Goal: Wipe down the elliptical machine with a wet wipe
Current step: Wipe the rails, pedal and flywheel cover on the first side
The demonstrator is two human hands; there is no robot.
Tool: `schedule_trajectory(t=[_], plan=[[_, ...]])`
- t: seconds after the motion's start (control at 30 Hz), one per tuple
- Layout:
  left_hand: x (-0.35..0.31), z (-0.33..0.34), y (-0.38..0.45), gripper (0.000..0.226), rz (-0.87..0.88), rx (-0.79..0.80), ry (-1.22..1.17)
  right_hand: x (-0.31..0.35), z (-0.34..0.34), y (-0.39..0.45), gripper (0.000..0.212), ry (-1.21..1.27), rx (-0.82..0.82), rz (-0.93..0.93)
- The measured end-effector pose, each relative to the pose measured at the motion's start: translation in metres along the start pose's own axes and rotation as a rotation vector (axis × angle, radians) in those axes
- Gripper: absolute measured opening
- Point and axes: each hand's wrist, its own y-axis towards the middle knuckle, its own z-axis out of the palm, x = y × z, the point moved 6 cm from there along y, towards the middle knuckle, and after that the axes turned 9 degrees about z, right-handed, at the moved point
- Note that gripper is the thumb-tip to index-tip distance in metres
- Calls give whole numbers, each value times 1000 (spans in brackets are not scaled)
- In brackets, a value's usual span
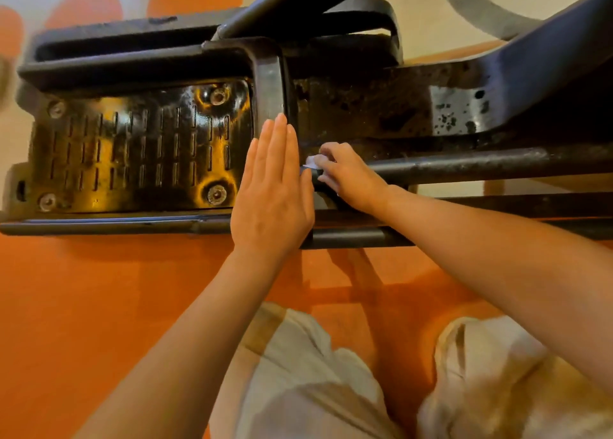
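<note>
Taking the pedal [139, 150] of the elliptical machine [365, 107] as my marker, I work from its far left end across. The pedal's slotted tread is glossy and reflects the light, with bolts at its corners; I judge it wants no more attention than a pass along the slots, where grime collects.

At the pedal's right edge my left hand [272, 189] lies flat, fingers straight and together, pressed against the raised end lip, holding nothing. Its job, as I see it, is to steady the pedal so it does not swing while I scrub. I should keep the palm down and the pressure even.

Just right of the pedal, beside that flat hand, my right hand [348, 176] has its fingers curled round the wet wipe [311, 161], bunched small and white at my fingertips. It sits on the near end of the round bar [464, 166] that runs away to the right of the pedal. How much of the wipe is under my palm I cannot tell.

To do this well I should wrap the wipe round the bar, not merely dab the top, and draw it rightward in one long stroke, turning to a clean fold as it darkens.

Further right of the pedal, the frame [447, 113] above the bar is pitted and flecked; that patch likely needs firmer rubbing.
</note>
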Motion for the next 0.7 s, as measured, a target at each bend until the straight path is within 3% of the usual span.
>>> schedule_trajectory(t=[0.1, 0.27, 0.33, 0.5, 0.6, 0.7], plan=[[1, -1, 0, 58, -8, -30, -3, -4, 17, -1, 59, -234, 97, -54], [-1, -3, -1, 58, -10, -69, -8, -32, 4, -20, 68, -443, 246, -191], [-1, -3, -1, 57, -13, -79, -12, -57, -14, -38, 64, -441, 247, -190], [0, -3, -1, 57, -12, -103, -35, -114, -53, -78, 59, -325, 230, 26], [1, -3, -1, 57, -8, -118, -30, -100, -48, -74, 70, -352, 185, 37], [0, -3, -1, 57, -8, -122, -29, -63, -32, -52, 68, -319, 157, -6]])
